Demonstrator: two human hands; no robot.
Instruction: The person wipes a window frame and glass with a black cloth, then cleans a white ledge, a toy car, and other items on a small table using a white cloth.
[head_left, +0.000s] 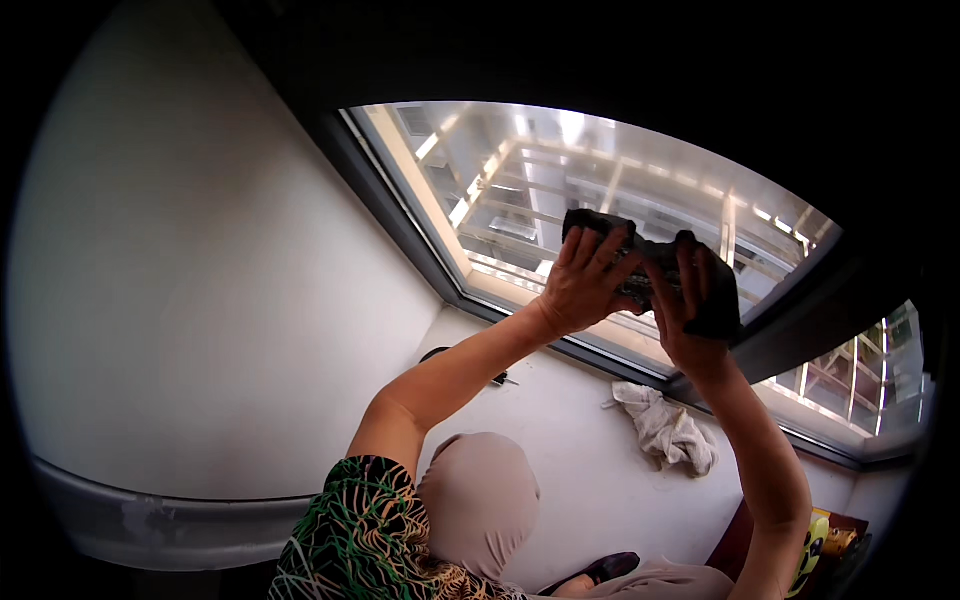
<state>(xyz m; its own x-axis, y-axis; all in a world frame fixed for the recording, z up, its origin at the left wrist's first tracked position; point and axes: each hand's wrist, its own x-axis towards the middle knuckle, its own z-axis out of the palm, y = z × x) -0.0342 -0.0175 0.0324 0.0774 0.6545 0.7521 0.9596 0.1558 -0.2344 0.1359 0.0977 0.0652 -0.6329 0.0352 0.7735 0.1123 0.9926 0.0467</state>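
A dark, crumpled cloth (724, 296) lies spread against the window pane (540, 176). My left hand (589, 281) presses on the left part of the cloth, with its fingers spread. Beside it, my right hand (684, 304) bears on the right part, near the frame's dark upright. The two hands almost meet in the middle. Both arms are raised, and parts of the cloth are hidden behind my fingers. A dark grey window frame (409, 232) surrounds the glass.
A dirty whitish rag (671, 435) lies bunched on the white sill (570, 442). A small dark object with a thin metal tip (504, 379) is partly behind my left arm. My raised knee (480, 499) and a dark shoe (615, 568) are below. A yellow-green item (814, 536) stands lower right.
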